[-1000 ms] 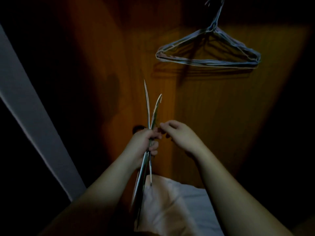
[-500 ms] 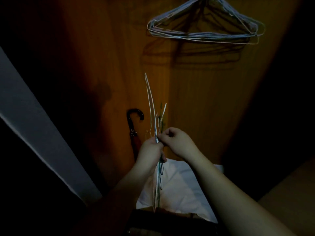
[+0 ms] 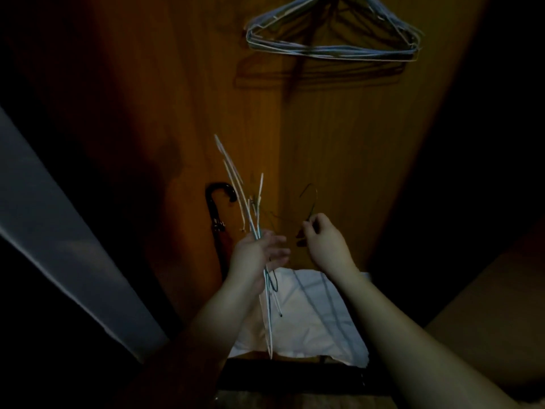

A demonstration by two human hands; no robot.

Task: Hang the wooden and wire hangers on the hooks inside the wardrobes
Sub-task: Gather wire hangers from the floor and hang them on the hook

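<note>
Head view, near to far: L hand (image 3: 259,255) held a bundle of wire hangers (image 3: 253,219) edge-on w/ fingers partly spread, while R hand (image 3: 327,246) pinched one dark wire hanger (image 3: 309,202) just below its hook, drawn apart from the bundle. Thin wire judged light, springy & prone to snag on its neighbours, so best taken at the neck by the hook. Beyond lay a white cloth (image 3: 312,314) w/ a black umbrella (image 3: 216,214) leaning on the wardrobe's wooden back panel (image 3: 339,137); higher up, hung hangers (image 3: 333,45) already crowded their spot, hook itself out of frame.
</note>
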